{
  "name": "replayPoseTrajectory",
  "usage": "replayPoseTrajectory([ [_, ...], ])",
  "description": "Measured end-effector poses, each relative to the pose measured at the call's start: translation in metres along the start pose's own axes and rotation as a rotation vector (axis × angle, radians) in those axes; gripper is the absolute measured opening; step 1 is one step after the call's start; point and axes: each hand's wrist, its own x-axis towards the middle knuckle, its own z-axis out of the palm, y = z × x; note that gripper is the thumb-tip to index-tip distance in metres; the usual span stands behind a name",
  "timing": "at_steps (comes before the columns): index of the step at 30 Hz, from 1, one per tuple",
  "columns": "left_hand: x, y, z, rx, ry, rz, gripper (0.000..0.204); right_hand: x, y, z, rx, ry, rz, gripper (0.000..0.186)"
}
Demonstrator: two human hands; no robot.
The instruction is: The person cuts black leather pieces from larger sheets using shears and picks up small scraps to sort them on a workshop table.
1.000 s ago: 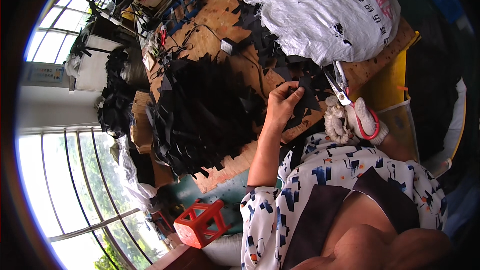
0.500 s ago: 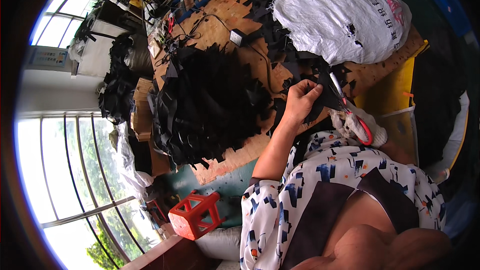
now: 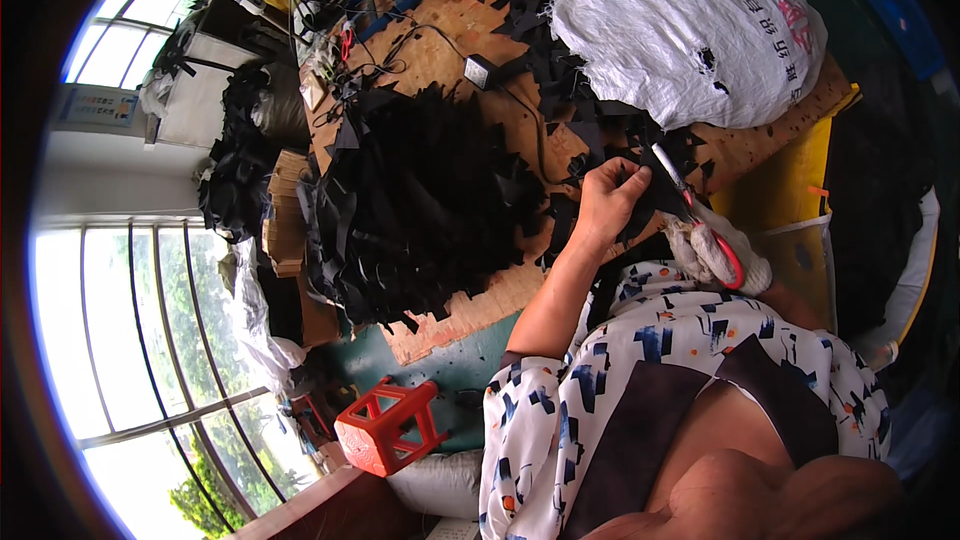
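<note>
Right of centre in the frame, the bare left hand [image 3: 610, 205] works so near the red-handled scissors [image 3: 672, 168] that a nicked fingertip looks the likeliest mishap, caused by the blade swinging left or the cloth slipping; a crooked cut could also come from the dark folds hiding the edge, since the black fabric piece [image 3: 648, 202] blends into the scraps [image 3: 565, 135] behind it. The right hand [image 3: 705, 248], in a pale knitted glove, is curled around the red handle, and its bulk might dull the feel for the grip. The fabric piece is pinched between the left thumb and forefinger, spreading below and to the right of those tips toward the blade; whether blade and cloth touch, I cannot tell
</note>
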Motion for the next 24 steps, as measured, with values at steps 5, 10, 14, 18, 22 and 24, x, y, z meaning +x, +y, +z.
replayPoseTrajectory([
  [5,0.003,-0.006,-0.002,-0.052,0.016,-0.010,0.013,0.004,0.015,-0.005,0.335,0.020,0.089,0.039],
  [10,0.003,-0.010,-0.003,-0.094,-0.044,-0.032,0.010,0.001,0.018,-0.016,-0.037,-0.041,-0.068,0.059],
  [14,0.003,-0.005,-0.004,-0.148,-0.067,-0.072,0.009,0.004,0.026,-0.021,0.128,-0.135,-0.059,0.055],
  [18,0.002,-0.008,-0.004,-0.169,-0.049,-0.066,0.011,0.004,0.022,-0.013,0.172,-0.050,0.011,0.046],
  [22,0.000,-0.002,-0.003,-0.171,-0.063,-0.094,0.011,0.010,0.036,-0.024,0.650,-0.052,0.232,0.035],
  [24,0.000,-0.002,-0.004,-0.169,-0.086,-0.115,0.009,0.011,0.041,-0.026,0.608,-0.049,0.203,0.037],
])
